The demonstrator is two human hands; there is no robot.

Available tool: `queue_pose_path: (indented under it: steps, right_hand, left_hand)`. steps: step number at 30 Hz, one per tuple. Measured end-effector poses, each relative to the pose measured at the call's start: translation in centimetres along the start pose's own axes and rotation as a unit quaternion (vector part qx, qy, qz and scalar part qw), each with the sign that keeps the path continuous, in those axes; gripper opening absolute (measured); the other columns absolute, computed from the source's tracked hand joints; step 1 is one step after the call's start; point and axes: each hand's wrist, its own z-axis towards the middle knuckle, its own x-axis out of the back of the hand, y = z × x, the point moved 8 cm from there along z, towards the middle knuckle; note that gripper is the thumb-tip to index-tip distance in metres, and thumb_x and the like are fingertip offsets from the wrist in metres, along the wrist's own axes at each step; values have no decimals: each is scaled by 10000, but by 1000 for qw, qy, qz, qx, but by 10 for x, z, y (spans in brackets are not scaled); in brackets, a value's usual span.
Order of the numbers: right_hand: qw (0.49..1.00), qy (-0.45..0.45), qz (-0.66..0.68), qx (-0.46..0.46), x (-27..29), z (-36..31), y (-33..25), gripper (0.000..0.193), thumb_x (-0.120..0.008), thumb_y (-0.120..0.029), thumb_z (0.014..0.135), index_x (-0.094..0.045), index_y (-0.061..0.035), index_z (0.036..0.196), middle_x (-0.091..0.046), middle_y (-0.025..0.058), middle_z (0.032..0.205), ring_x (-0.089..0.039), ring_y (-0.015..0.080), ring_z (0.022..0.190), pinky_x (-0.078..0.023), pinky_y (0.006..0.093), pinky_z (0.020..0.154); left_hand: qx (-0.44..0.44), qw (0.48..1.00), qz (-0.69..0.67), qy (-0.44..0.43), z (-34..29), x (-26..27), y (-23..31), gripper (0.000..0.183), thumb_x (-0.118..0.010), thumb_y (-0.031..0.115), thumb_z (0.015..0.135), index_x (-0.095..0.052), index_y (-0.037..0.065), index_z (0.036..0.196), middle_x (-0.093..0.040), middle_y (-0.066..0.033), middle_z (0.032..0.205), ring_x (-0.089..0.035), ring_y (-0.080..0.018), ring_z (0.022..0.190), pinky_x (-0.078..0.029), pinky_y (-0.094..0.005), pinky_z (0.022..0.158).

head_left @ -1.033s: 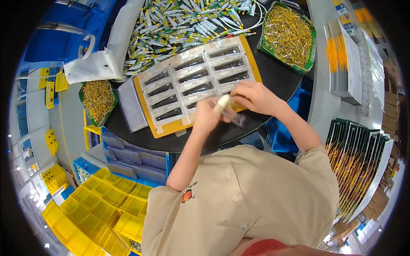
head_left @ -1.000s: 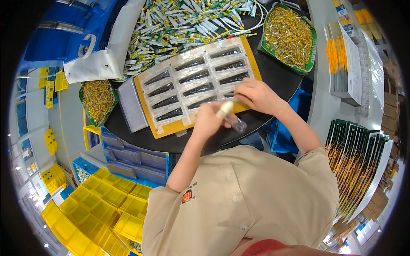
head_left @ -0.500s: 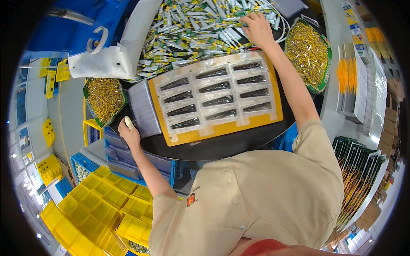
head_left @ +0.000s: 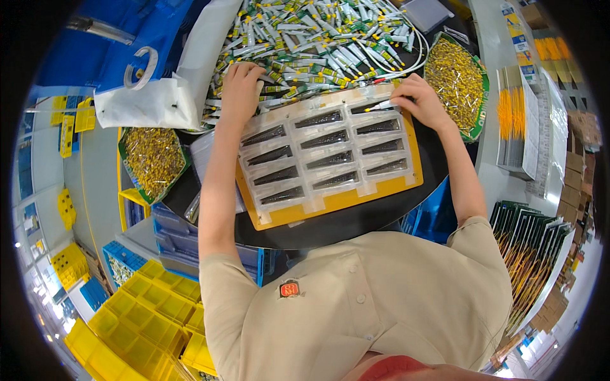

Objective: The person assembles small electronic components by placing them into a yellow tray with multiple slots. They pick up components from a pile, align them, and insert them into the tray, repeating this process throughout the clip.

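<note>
A mustard-yellow board [head_left: 343,196] carries a clear plastic tray [head_left: 304,164] with several compartments, each holding a dark, slim packet. My right hand [head_left: 422,103] pinches a small white tube [head_left: 381,106] with a yellow tip, above the tray's far right compartment. Behind the board spreads a large heap of small white-and-green tubes [head_left: 318,38] with yellow caps. My left hand [head_left: 240,94] is at the heap's near left edge, fingers curled, a pale cover on the thumb; what lies under the fingers is hidden.
Green-edged bags of small yellow-and-clear pieces stand left [head_left: 154,159] and right [head_left: 452,82] of the board. A stack of clear trays [head_left: 202,152] lies partly behind my left forearm. Yellow bins [head_left: 136,311] are at lower left. A white tape roll [head_left: 141,68] sits upper left.
My left hand has moved from beside the clear tray stack up to the tube heap. My right hand has come back from the heap to the tray's far right, with a tube in its fingers.
</note>
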Motion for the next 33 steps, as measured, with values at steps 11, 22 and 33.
queue_pose_path:
  steps: [11,22,33]
  right_hand:
    - [964,63,-235,-106,-56,127,28,443,-629,-52,781,-603,-51,1223,-648,202,908,-657,400,908,-548,490,805]
    - [997,-31,75,3,-68,54,-74,133,-761,-177,810,-731,-85,901,-691,53,902,-612,261,841,-497,391,840]
    - [969,-56,-233,-62,-93,125,-43,138,-727,-196,794,-723,-84,875,-689,95,896,-615,322,930,-506,463,804]
  left_hand:
    - [-50,997,26,-55,14,-16,9,259,-655,21,816,-644,149,1042,-587,-48,1066,-540,-286,1105,-461,-451,936]
    - [-81,988,7,-131,26,-28,19,248,-692,21,835,-636,89,1067,-588,-78,1104,-556,-281,1086,-489,-393,936]
    - [87,945,-314,38,-111,72,62,251,-665,-23,843,-650,40,1086,-657,-126,1062,-684,-280,987,-559,-341,836]
